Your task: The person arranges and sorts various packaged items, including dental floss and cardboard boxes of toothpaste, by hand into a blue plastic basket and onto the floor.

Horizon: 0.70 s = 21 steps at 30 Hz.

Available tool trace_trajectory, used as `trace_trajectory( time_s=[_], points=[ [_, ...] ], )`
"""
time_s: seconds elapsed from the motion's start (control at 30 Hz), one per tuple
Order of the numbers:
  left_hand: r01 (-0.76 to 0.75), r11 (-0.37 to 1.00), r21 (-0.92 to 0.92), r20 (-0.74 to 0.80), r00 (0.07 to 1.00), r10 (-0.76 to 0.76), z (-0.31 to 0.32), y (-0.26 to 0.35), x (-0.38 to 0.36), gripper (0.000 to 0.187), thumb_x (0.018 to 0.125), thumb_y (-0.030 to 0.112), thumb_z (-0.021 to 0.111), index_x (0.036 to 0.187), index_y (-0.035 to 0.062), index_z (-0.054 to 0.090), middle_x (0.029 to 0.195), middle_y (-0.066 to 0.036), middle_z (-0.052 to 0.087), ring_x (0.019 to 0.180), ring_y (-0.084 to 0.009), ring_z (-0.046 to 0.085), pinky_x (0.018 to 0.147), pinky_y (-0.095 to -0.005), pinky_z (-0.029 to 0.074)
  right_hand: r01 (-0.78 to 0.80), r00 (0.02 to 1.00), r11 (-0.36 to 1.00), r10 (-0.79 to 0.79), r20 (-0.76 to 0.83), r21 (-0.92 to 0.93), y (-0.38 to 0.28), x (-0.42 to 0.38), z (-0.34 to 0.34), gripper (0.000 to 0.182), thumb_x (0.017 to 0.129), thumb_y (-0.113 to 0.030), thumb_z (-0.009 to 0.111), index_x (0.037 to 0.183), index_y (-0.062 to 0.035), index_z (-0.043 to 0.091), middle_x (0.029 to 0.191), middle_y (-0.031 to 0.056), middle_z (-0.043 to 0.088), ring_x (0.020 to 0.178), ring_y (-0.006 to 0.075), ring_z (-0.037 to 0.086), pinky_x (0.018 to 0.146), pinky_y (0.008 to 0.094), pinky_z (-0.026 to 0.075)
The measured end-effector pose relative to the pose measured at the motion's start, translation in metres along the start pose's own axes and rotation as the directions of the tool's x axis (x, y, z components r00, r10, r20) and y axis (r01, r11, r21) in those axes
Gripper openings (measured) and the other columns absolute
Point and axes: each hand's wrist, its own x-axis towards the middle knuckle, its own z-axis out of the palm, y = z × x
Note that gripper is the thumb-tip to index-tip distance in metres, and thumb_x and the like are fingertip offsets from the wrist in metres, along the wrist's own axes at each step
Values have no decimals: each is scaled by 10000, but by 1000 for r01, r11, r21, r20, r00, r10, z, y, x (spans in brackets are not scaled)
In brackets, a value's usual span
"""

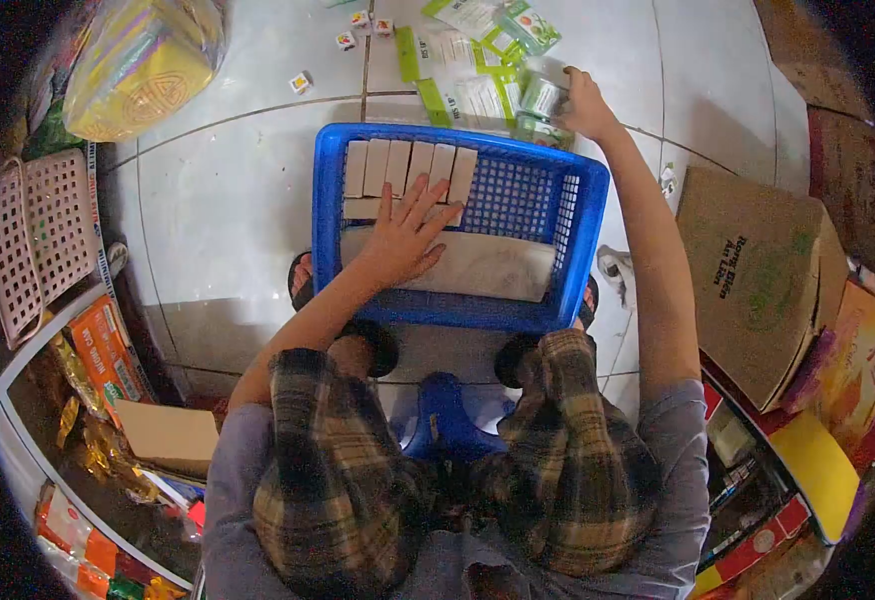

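Note:
A blue plastic basket (pixel 598 230) stands on the floor in front of me. In its left part, several narrow white boxes (pixel 378 165) stand in a row, and a long white box (pixel 503 265) lies along the near side. My left hand (pixel 408 235) rests on these boxes with its fingers spread, gripping nothing. Beyond the basket's far right corner, my right hand (pixel 586 108) has its fingers around the edge of a clear plastic pack (pixel 545 97) with a green label. Part of those fingers is hidden. Flat green-and-white packets (pixel 473 98) lie beside it.
Small white cubes (pixel 346 40) lie on the tiled floor. A plastic-wrapped yellow bundle (pixel 148 80) and a pink basket (pixel 43 235) are at left. A cardboard box (pixel 748 285) stands at right. A blue stool (pixel 443 415) is between my legs.

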Motion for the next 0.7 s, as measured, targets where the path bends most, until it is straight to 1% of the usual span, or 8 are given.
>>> trace_trajectory(
  time_s=[0.07, 0.13, 0.37, 0.47, 0.57, 0.63, 0.67, 0.7],
  points=[
    [14, 1000, -23, -8, 1000, -15, 0, 2, -1, 618, 622, 235, 561, 1162, 168, 270, 1246, -87, 159, 1154, -287, 129, 851, -555, 145, 10, 999, 998, -7, -39, 64, 4, -2, 2, 648, 510, -206, 643, 1059, -68, 328, 1023, 111, 397, 950, 286, 400, 750, 469, 361],
    [27, 998, -57, -13, 1000, -28, 1, 2, -1, 583, 618, 205, 561, 1136, 150, 300, 1230, -97, 184, 1150, -292, 136, 859, -551, 125, -51, 997, 983, 60, 42, -175, -8, -6, -10, 579, 524, -256, 644, 1011, -86, 382, 982, 122, 408, 905, 282, 406, 722, 384, 380],
    [141, 979, -148, -83, 985, -154, -3, -7, -5, 469, 625, 169, 546, 1056, 109, 371, 1167, -108, 253, 1134, -312, 159, 877, -525, 117, -108, 994, 993, 107, -35, -39, -12, -23, -12, 508, 561, -263, 623, 974, -70, 399, 905, 135, 455, 867, 272, 449, 674, 386, 399],
    [164, 958, -235, -165, 965, -205, -1, -11, -4, 427, 630, 156, 532, 1024, 81, 385, 1122, -123, 300, 1115, -328, 190, 886, -488, 145, -48, 932, 931, 172, -320, 362, -2, -29, -7, 469, 587, -245, 604, 954, -51, 386, 902, 184, 463, 821, 276, 482, 687, 342, 386],
    [114, 924, -365, -293, 928, -230, -1, -10, -4, 384, 667, 159, 512, 1015, 62, 383, 1065, -127, 369, 1068, -305, 294, 870, -433, 230, -15, 932, 776, 239, -273, 630, -28, -56, -37, 453, 588, -217, 600, 941, -35, 382, 912, 192, 468, 819, 273, 488, 678, 331, 390],
    [231, 406, -884, -20, 849, -528, -11, 5, -2, 378, 691, 138, 515, 1031, 53, 373, 1014, -110, 426, 1003, -260, 386, 799, -371, 343, 140, 921, 760, 136, -366, 635, -54, -81, -43, 454, 574, -193, 601, 935, -29, 381, 910, 180, 472, 809, 277, 488, 680, 327, 390],
    [229, 404, -886, -22, 849, -528, -20, 12, 3, 378, 691, 138, 515, 1031, 53, 373, 1014, -110, 426, 1003, -260, 386, 799, -371, 343, 182, 924, 739, 96, -369, 648, -69, -95, -45, 464, 564, -188, 605, 941, -31, 384, 922, 175, 467, 824, 277, 480, 691, 334, 386],
    [184, -102, -978, 211, 852, -479, -32, 21, 10, 394, 691, 129, 523, 1042, 50, 364, 1012, -102, 432, 972, -239, 416, 763, -360, 374, 274, 927, 754, -41, -374, 597, -82, -107, -46, 444, 541, -132, 610, 912, -33, 388, 955, 177, 443, 877, 279, 452, 742, 332, 362]
  ],
)
